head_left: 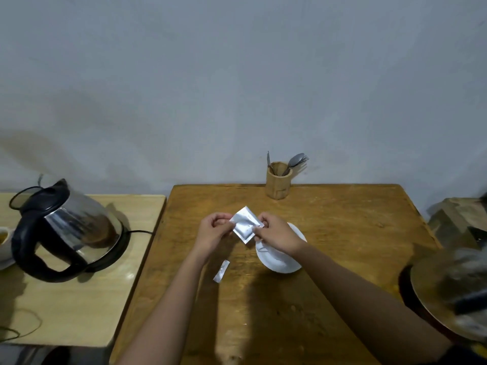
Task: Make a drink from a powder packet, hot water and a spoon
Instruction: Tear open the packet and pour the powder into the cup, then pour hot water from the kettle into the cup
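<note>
A silver powder packet is held above the wooden table between both hands. My left hand pinches its left edge and my right hand pinches its right edge. Under my right hand sits a white cup on a white saucer, mostly hidden by the hand. A torn silver strip lies on the table below the left hand. A spoon stands in a wooden holder at the table's far edge. A steel electric kettle with a black handle sits on its base on the lighter side table.
The lighter side table stands to the left with a cord running from the kettle base and part of a cup at its left edge. A round dark object and a wooden block lie blurred at the right.
</note>
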### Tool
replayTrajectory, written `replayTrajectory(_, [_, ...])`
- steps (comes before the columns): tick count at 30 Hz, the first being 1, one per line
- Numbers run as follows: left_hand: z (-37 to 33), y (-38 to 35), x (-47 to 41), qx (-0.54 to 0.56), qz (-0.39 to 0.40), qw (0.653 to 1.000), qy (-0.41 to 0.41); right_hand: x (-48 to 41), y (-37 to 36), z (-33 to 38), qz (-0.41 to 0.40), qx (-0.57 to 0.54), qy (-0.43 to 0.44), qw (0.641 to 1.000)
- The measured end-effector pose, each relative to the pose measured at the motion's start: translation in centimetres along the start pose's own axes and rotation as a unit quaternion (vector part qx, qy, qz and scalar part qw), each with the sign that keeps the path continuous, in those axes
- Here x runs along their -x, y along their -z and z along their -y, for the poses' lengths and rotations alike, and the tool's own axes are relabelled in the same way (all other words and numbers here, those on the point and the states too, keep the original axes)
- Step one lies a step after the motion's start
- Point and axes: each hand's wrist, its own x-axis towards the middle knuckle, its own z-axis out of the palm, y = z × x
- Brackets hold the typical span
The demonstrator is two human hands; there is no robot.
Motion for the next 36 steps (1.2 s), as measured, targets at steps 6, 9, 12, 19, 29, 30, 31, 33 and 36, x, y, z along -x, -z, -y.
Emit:
replayTrajectory(6, [4.4,2.5,1.9,-0.013,-0.095,0.995,0.035,0.0,-6.0,-2.2,0.007,0.065,-0.042,0.997])
replayTrajectory(9, [7.2,3.3,2.7,-0.044,-0.115,0.990,0.068,0.4,-8.3,-3.5,0.016,0.069,-0.047,0.996])
replayTrajectory(12, [9.5,3.8,3.4,-0.081,-0.121,0.985,0.087,0.9,-9.8,-4.9,0.018,0.072,-0.059,0.995])
replayTrajectory(19, [11.2,3.6,4.1,-0.175,-0.104,0.976,0.077,1.4,-11.4,-6.1,0.004,0.092,-0.063,0.994])
replayTrajectory(29, [12.0,3.1,4.7,-0.277,-0.096,0.956,0.026,1.8,-11.7,-6.1,0.012,0.200,0.016,0.980])
replayTrajectory(30, [12.1,3.1,4.8,-0.288,-0.098,0.952,0.020,1.9,-11.8,-6.2,0.017,0.208,0.029,0.977])
replayTrajectory(31, [12.2,3.1,4.9,-0.299,-0.099,0.949,0.013,2.1,-11.8,-6.4,0.020,0.212,0.036,0.976])
replayTrajectory(33, [12.2,3.0,5.0,-0.314,-0.099,0.944,0.001,2.2,-11.9,-6.8,0.018,0.223,0.039,0.974])
replayTrajectory(36, [12.2,2.9,5.1,-0.335,-0.099,0.937,0.003,2.6,-11.9,-6.7,0.019,0.231,0.040,0.972])
